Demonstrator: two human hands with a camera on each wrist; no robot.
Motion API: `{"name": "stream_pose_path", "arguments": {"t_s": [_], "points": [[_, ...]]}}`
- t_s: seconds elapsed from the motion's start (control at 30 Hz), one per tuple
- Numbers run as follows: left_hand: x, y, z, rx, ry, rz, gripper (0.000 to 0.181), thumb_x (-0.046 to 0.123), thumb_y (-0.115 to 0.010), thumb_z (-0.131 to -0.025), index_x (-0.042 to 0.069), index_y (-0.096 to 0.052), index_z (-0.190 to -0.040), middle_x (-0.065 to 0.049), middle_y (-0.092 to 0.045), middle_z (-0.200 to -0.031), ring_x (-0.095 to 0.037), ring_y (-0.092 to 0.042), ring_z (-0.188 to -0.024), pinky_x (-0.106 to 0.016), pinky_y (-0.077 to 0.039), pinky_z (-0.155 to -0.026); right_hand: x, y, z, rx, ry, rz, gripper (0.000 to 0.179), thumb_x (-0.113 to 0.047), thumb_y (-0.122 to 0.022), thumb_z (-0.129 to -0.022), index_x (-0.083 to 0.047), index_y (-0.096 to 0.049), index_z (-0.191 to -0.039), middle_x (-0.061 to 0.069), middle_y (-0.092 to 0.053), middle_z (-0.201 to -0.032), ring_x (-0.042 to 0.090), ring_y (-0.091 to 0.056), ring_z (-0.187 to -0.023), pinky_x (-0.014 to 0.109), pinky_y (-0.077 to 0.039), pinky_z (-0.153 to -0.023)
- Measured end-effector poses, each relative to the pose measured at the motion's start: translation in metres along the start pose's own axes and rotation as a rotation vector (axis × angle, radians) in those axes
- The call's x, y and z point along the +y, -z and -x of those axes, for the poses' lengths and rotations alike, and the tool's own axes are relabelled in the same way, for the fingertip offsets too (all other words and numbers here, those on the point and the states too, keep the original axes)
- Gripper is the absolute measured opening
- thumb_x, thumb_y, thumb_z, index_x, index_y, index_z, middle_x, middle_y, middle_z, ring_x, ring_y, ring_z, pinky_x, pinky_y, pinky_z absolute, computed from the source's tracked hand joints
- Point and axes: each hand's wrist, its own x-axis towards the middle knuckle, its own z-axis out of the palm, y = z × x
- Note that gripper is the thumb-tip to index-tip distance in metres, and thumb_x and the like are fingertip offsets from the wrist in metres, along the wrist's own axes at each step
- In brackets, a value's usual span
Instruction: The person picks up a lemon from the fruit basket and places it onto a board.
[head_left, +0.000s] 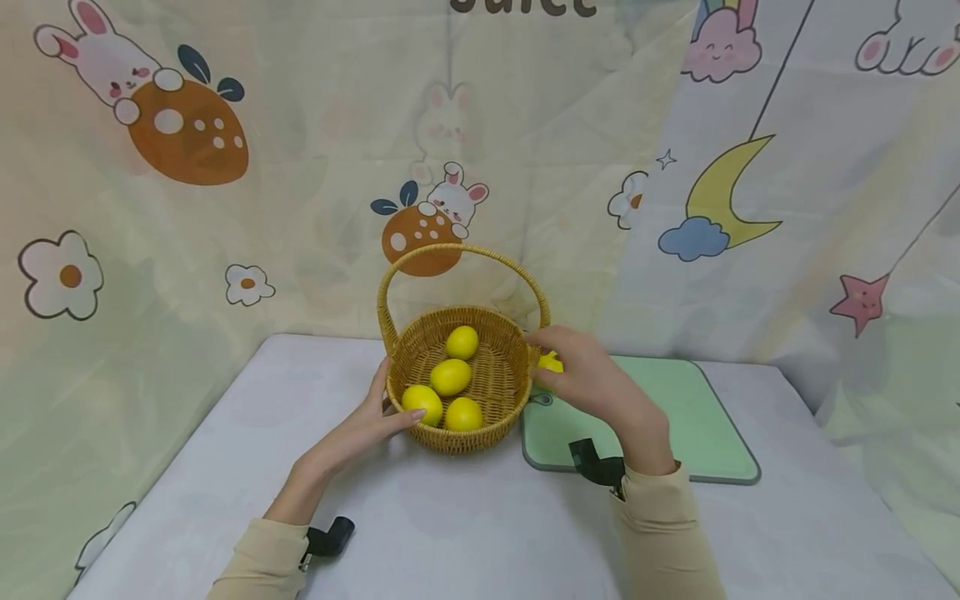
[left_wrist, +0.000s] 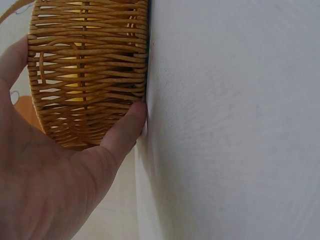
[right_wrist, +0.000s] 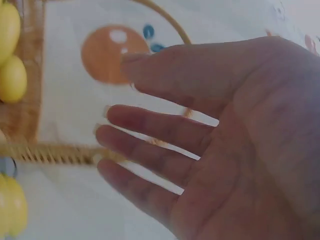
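Observation:
A woven basket (head_left: 456, 442) with a tall hoop handle (head_left: 467, 248) stands on the table. Several yellow lemons (head_left: 451, 377) lie inside it. My left hand (head_left: 367, 418) grips the basket's left side, thumb over the front rim near a lemon; the left wrist view shows its fingers spread round the woven wall (left_wrist: 90, 75). Over the basket's right edge, near the foot of the handle, is my right hand (head_left: 588, 375). In the right wrist view its fingers (right_wrist: 150, 150) are loosely extended, with nothing between them. More yellow fruit (head_left: 551, 363) shows partly behind that hand.
A pale green cutting board (head_left: 652, 425) with a grey edge lies right of the basket, under the right forearm. The white table (head_left: 450, 517) reaches back to a printed cloth backdrop (head_left: 315, 200). Each wrist carries a black camera mount (head_left: 330, 537).

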Motion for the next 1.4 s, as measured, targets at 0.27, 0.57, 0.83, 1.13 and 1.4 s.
{"name": "stream_pose_path", "arguments": {"t_s": [0.27, 0.57, 0.83, 1.13, 1.4], "points": [[0.002, 0.000, -0.002, -0.001, -0.001, -0.003, 0.111, 0.053, -0.067, -0.089, 0.040, 0.023, -0.154, 0.001, 0.018, -0.167, -0.036, 0.000, -0.156, -0.067, -0.009, -0.120, -0.008, -0.042, -0.020, -0.098, 0.004, 0.018, 0.050, -0.023, -0.072, -0.092, -0.010, -0.058, -0.138, 0.005, -0.061, -0.136, 0.025, -0.058, -0.125, 0.043, -0.049, -0.104], [0.004, 0.000, -0.002, -0.006, -0.023, -0.006, 0.109, 0.052, -0.067, -0.090, 0.042, 0.022, -0.153, 0.002, 0.016, -0.167, -0.035, 0.000, -0.156, -0.068, -0.009, -0.119, -0.006, -0.092, -0.034, -0.211, -0.041, 0.024, 0.054, -0.035, -0.072, -0.091, -0.008, -0.059, -0.136, 0.008, -0.062, -0.137, 0.026, -0.057, -0.128, 0.045, -0.048, -0.105], [0.006, -0.002, -0.003, -0.008, -0.041, 0.007, 0.107, 0.050, -0.067, -0.090, 0.044, 0.019, -0.153, 0.005, 0.016, -0.167, -0.035, -0.001, -0.156, -0.069, -0.010, -0.119, -0.009, -0.112, -0.042, -0.252, -0.099, 0.146, 0.033, -0.044, -0.073, -0.087, -0.017, -0.069, -0.106, -0.004, -0.066, -0.095, 0.015, -0.055, -0.081, 0.034, -0.047, -0.073], [0.005, -0.003, -0.003, 0.000, -0.008, -0.010, 0.109, 0.054, -0.067, -0.088, 0.045, 0.020, -0.153, 0.004, 0.015, -0.167, -0.034, -0.001, -0.156, -0.068, -0.009, -0.119, -0.006, -0.113, -0.050, -0.330, -0.122, 0.072, 0.047, -0.010, -0.068, -0.083, -0.013, -0.065, -0.130, 0.002, -0.067, -0.114, 0.018, -0.055, -0.089, 0.033, -0.047, -0.077], [0.003, 0.001, -0.001, 0.008, 0.008, -0.018, 0.112, 0.056, -0.067, -0.088, 0.040, 0.022, -0.154, 0.002, 0.015, -0.167, -0.034, -0.001, -0.156, -0.068, -0.009, -0.120, -0.007, -0.110, -0.053, -0.326, -0.045, 0.029, 0.056, 0.003, -0.065, -0.078, -0.013, -0.063, -0.132, 0.003, -0.064, -0.116, 0.017, -0.051, -0.080, 0.027, -0.043, -0.069]]}}
